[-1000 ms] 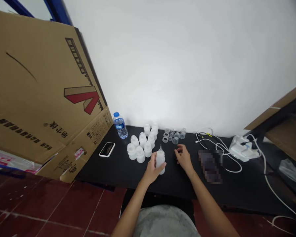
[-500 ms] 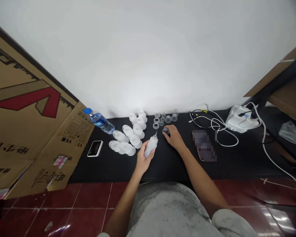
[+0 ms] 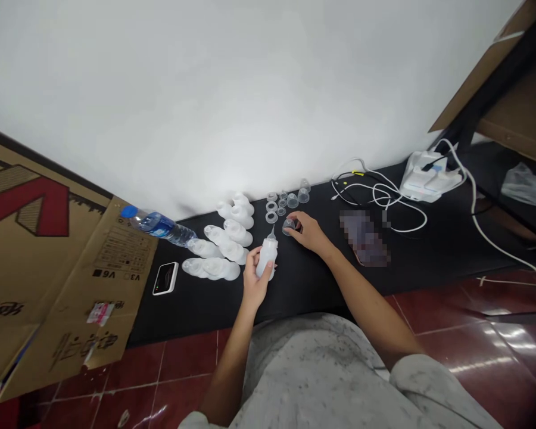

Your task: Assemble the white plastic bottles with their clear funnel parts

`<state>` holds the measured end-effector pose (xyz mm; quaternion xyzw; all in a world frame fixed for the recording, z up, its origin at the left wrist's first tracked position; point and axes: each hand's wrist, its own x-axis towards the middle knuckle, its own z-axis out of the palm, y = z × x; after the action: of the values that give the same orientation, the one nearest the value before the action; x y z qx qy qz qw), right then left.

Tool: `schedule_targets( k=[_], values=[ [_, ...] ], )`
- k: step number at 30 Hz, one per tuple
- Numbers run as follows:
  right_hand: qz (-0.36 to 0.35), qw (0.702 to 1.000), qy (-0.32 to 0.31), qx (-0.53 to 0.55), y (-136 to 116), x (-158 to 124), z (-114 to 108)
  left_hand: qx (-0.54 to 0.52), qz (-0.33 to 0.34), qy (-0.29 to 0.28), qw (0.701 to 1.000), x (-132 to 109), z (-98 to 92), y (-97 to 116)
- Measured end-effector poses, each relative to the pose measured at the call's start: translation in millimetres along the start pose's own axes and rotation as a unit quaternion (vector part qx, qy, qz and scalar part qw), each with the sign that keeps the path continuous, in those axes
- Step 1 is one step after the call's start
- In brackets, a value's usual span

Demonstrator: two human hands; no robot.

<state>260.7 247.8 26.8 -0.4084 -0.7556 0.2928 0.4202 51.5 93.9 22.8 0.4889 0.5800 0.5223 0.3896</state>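
A small whitish bottle with a thin, clear pointed tip is upright but slightly tilted in my left hand, whose fingers wrap round it. My right hand pinches a clear dome-shaped cap at the tabletop, just right of the bottle's tip. Behind the hands are clear rings, small clear nipple-like pieces and more clear dome caps. To the left, several white bottles stand in slanting rows on the black table.
A water bottle with a blue cap and a white-framed device are at the left, beside a large cardboard box. At the right lie a blurred-out phone, tangled cables and a white power block. A wall stands behind.
The view has turned and shifted a little. My left hand still grips the bottle, now more upright. My right hand still holds the clear cap, which shows more plainly between the fingers.
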Motion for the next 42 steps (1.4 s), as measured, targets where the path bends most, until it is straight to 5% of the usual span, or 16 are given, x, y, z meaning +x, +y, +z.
schedule_targets(
  k=[26,37,42],
  values=[
    [0.017,1.000,-0.010,0.021,-5.0,-5.2,2.2,0.027,0.016,-0.022,0.999,-0.6,-0.8,7.3],
    [0.131,0.972,0.057,0.184,-16.0,-0.4,-6.8,0.052,0.030,-0.022,0.998,0.0,-1.6,9.3],
    [0.142,0.954,0.029,0.263,-22.6,0.6,-10.5,0.088,0.057,-0.027,0.994,0.7,-2.4,14.9]
  ],
)
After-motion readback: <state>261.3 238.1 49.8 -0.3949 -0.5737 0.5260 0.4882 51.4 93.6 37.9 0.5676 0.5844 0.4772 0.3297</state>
